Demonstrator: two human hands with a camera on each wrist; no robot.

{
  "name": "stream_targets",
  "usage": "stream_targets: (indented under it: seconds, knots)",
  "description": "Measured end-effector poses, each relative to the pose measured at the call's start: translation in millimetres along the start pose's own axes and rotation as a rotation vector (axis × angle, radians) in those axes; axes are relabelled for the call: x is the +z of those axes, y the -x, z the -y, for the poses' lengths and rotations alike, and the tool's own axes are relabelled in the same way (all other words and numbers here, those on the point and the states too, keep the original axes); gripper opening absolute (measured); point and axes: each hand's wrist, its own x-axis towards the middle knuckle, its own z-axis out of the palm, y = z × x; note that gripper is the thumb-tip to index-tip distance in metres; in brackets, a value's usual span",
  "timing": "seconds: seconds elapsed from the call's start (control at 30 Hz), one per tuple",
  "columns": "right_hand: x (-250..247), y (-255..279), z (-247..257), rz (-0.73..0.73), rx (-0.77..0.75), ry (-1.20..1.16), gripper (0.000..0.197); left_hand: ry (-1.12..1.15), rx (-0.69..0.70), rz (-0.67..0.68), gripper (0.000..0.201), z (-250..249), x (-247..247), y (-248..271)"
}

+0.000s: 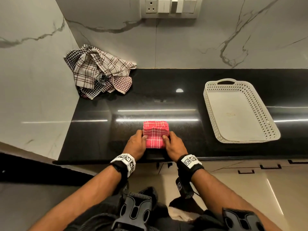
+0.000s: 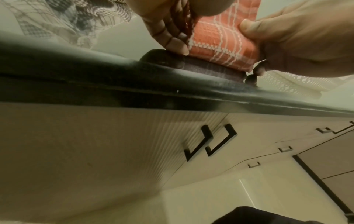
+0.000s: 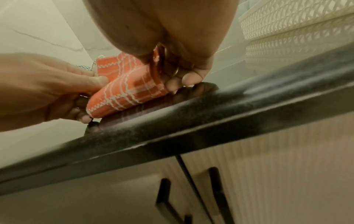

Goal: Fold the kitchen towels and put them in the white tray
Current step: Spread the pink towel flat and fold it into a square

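You have one folded red towel [image 1: 156, 136] near you, one pile of checked towels [image 1: 100, 70] far left, one white tray [image 1: 240, 112] right, and two hands.

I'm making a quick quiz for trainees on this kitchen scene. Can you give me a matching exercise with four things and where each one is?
Things:
1. red checked towel
2. white tray
3. pile of unfolded towels
4. wall socket and switches

Places:
A. far left corner of the black counter, against the wall
B. right side of the counter, nothing in it
C. on the wall above the counter
D. near the counter's front edge, folded, gripped between the left hand and the right hand

Pairs: 1-D, 2-B, 3-A, 4-C
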Motion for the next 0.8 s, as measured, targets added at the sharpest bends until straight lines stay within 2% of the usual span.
stream_targets:
  seconds: [0.17,0.4,0.57,0.7,0.8]
  knots:
    - [2.4,-19.0,11.3,-0.03,0.063,0.111,0.032,-0.046,-0.081,0.003,0.023,-6.1,3.1,-17.1]
    - [3.2,-30.5,21.3,-0.021,0.061,0.242,0.036,-0.151,-0.202,0.003,0.025,-22.1,6.9,-38.3]
    - [3.6,-39.0,25.5,-0.018,0.109,0.316,0.038,-0.323,-0.261,-0.039,0.026,-30.5,12.5,-43.5]
    - [-1.0,-46.0,25.0,-0.018,0.14,0.327,0.043,-0.491,-0.226,-0.059,0.037,-30.3,9.2,-47.8]
    - [-8.1,-51.4,22.9,0.012,0.167,0.274,0.05,-0.509,-0.251,-0.029,0.052,-25.4,1.0,-49.4]
